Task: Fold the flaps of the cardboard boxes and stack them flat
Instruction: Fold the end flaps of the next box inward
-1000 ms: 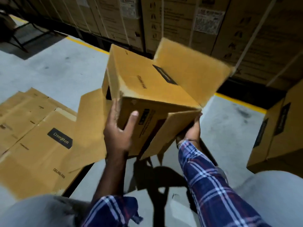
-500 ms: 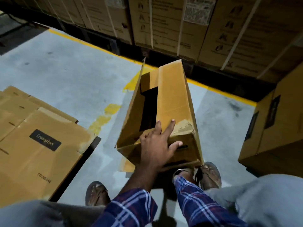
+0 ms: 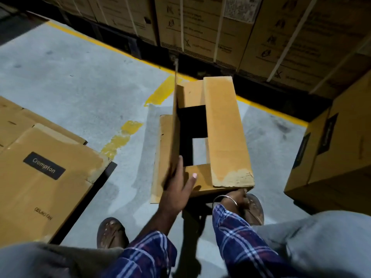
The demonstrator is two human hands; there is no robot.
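Box (image 3: 224, 135) stands on the floor before our feet; our left hand (image 3: 176, 189) pinches the upright flap (image 3: 175, 137), right hand's (image 3: 237, 197) grip hidden underneath. Yanking could tear the worn crease, we judge.

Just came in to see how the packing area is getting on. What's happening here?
A person is working on an open cardboard box held above the concrete floor. The left hand grips the upright left flap; the right hand is under the box's near edge, mostly hidden. The right flap already lies folded over the opening. Flattened boxes are stacked to the left.
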